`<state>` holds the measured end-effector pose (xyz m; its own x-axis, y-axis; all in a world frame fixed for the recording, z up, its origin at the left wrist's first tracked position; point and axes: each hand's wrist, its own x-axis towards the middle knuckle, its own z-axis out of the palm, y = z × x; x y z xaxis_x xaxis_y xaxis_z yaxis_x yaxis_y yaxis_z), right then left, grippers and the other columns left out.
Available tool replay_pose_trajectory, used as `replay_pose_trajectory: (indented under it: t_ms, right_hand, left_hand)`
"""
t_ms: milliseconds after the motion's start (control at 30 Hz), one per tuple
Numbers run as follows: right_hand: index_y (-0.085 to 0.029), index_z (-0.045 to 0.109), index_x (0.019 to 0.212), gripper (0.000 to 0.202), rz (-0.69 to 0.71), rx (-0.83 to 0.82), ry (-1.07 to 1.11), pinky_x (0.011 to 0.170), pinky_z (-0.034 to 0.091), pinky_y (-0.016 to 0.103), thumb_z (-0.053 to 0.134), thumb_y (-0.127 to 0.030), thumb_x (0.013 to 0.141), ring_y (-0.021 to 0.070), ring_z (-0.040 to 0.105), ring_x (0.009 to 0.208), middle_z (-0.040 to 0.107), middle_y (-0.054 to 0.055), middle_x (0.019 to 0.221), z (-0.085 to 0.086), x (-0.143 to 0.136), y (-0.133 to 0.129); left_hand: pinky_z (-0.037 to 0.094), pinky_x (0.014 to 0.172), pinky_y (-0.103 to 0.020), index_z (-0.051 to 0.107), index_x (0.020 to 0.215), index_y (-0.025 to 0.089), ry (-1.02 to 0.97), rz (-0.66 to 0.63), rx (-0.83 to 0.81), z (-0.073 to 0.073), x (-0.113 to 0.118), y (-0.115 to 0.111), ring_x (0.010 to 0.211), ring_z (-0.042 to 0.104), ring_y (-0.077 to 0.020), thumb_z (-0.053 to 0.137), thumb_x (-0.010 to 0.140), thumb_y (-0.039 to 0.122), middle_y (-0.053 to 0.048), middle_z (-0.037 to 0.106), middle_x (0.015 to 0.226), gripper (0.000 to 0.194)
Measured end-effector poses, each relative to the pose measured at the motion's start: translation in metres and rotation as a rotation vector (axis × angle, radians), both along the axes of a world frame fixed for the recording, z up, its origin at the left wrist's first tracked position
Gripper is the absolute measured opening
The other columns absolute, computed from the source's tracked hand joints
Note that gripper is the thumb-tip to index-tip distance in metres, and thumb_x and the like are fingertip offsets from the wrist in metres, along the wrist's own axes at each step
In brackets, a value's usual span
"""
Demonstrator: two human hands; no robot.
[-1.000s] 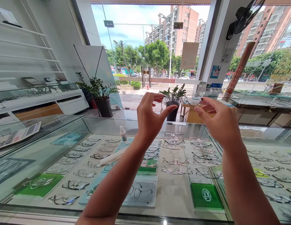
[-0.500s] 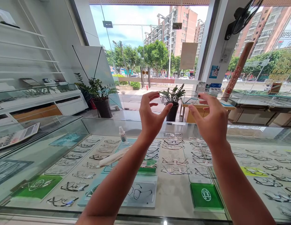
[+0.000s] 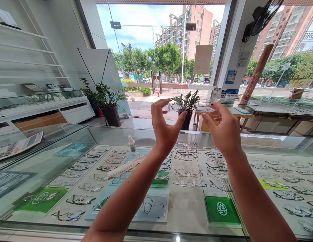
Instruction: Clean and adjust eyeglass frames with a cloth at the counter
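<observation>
Raised above the glass counter, a pair of thin-rimmed eyeglasses [image 3: 204, 111] hangs between my two hands, its fine frame hard to make out against the bright window. My left hand [image 3: 165, 124] has its fingertips at the left side of the frame, fingers curled and thumb apart. At the other side, my right hand [image 3: 223, 126] pinches the frame's edge with its fingertips. Below my left forearm lie a folded pale cloth [image 3: 126, 168] and a small white spray bottle [image 3: 132, 144].
Under the glass of the display counter [image 3: 186, 208] sit rows of eyeglasses. A green box [image 3: 222, 211] with a white logo is at the front right. Potted plants [image 3: 110, 114] stand beyond, before the glass front. A calendar [image 3: 20, 144] lies at the left.
My right hand has shifted slightly left and the eyeglasses have turned a little, with the right lens now nearer the middle. My left hand has moved slightly right.
</observation>
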<state>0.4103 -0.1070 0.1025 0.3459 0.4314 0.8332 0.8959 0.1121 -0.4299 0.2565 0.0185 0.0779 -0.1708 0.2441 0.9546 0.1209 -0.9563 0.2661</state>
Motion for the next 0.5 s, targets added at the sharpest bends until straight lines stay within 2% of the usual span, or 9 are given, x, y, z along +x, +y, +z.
replay_pose_trajectory:
  t_ms: [133, 300, 500]
  right_hand:
    - [-0.018, 0.068, 0.139, 0.046, -0.004, -0.053, 0.014, 0.09, 0.061, 0.057, 0.072, -0.043, 0.1, 0.0357, 0.08, 0.101, 0.083, 0.016, 0.116, -0.0007, 0.0005, 0.001]
    - [-0.022, 0.065, 0.135, 0.043, 0.013, -0.036, 0.019, 0.088, 0.061, 0.055, 0.072, -0.046, 0.1, 0.0349, 0.08, 0.101, 0.083, 0.016, 0.12, -0.0016, 0.0011, 0.0017]
    - [-0.023, 0.064, 0.134, 0.042, 0.016, -0.019, 0.022, 0.089, 0.061, 0.056, 0.073, -0.041, 0.098, 0.0345, 0.079, 0.099, 0.082, 0.015, 0.119, -0.0029, 0.0007, 0.0014]
  left_hand:
    - [0.06, 0.09, -0.04, 0.061, 0.134, 0.029, -0.002, 0.005, 0.029, 0.0007, -0.0002, -0.0024, 0.123, 0.066, -0.0269, 0.089, 0.087, 0.033, -0.009, 0.066, 0.133, 0.056]
    - [0.061, 0.091, -0.041, 0.06, 0.135, 0.028, 0.006, 0.013, 0.032, 0.0006, 0.0006, -0.002, 0.125, 0.065, -0.0282, 0.087, 0.088, 0.034, -0.01, 0.066, 0.134, 0.054]
    - [0.062, 0.099, -0.043, 0.057, 0.136, 0.03, 0.011, -0.021, 0.051, -0.0022, 0.0033, 0.0049, 0.129, 0.064, -0.0275, 0.085, 0.09, 0.035, -0.01, 0.065, 0.138, 0.054]
